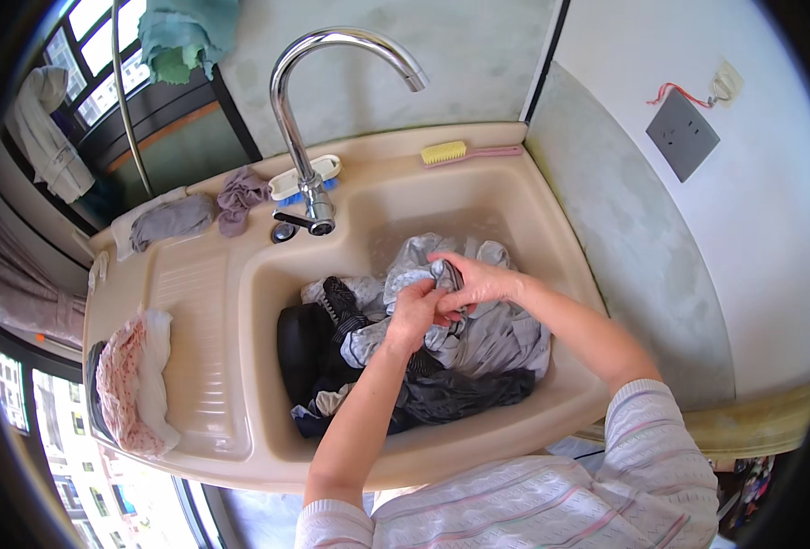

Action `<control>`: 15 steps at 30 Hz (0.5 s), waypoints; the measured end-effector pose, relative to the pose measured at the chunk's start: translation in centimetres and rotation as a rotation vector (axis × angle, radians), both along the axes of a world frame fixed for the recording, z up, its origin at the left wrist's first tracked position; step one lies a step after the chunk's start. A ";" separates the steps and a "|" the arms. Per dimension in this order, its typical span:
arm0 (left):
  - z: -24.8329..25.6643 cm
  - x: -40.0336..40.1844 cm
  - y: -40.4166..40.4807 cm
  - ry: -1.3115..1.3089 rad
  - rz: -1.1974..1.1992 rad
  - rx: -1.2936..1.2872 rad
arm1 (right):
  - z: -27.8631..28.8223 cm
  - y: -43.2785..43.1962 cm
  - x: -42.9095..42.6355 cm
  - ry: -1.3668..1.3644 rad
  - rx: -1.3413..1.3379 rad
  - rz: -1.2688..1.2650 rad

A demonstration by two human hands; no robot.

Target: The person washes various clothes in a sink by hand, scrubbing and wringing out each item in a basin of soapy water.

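Note:
Both my hands meet over the basin of a beige laundry sink [257,343]. My left hand [415,312] and my right hand [477,281] grip a wet, light grey patterned garment [412,264] between them, its dark-striped edge bunched at my fingers. Under and around it lie more wet clothes: a grey garment [498,343] on the right, a dark garment [467,401] near the front, a black piece [303,350] at the left and a black-and-white striped one [341,302]. Some cloudy water shows at the back of the basin.
A chrome faucet [288,103] arches behind the basin. On the back ledge lie a yellow-bristled brush [444,152], a white brush with blue bristles [319,171], a mauve cloth [241,195] and a grey cloth [171,221]. A red-dotted cloth [122,384] lies on the ribbed drainboard [195,343].

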State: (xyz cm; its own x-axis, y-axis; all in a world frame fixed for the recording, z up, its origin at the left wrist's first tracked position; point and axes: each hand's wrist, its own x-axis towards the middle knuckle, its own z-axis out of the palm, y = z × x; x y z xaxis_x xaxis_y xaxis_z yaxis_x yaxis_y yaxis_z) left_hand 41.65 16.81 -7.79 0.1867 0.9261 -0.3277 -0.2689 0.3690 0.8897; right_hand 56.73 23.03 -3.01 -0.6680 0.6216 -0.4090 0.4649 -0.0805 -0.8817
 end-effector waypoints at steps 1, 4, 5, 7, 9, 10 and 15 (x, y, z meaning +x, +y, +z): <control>-0.7 -0.1 -0.2 -0.013 -0.058 -0.005 | -1.7 0.1 0.5 -0.005 0.003 0.008; -0.6 -2.3 -1.6 0.708 -0.192 0.199 | -9.1 -0.6 1.8 0.110 0.538 0.203; -0.3 -3.2 -2.1 0.706 -0.189 0.196 | -10.5 -1.0 2.1 0.011 0.597 0.093; 0.0 -5.4 -3.7 1.518 -0.129 0.463 | -9.6 -1.5 1.9 -0.085 0.653 -0.006; -1.4 -7.9 -4.9 1.644 -0.215 0.357 | -5.9 -1.3 1.9 -0.246 0.179 -0.287; -1.9 -8.2 -5.2 1.620 -0.120 0.406 | -5.2 0.3 3.1 -0.095 0.226 -0.357; -1.4 -9.3 -2.9 1.353 0.020 0.444 | 12.5 8.3 2.9 0.337 0.627 -0.663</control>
State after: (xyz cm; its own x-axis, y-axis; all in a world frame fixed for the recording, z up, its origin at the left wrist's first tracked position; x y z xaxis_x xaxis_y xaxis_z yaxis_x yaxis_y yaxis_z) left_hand 32.37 13.87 -9.15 -0.0452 0.9962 0.0740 0.8660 0.0022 0.5001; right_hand 59.61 31.34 9.46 -0.1249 0.9539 0.2730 0.2099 0.2944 -0.9324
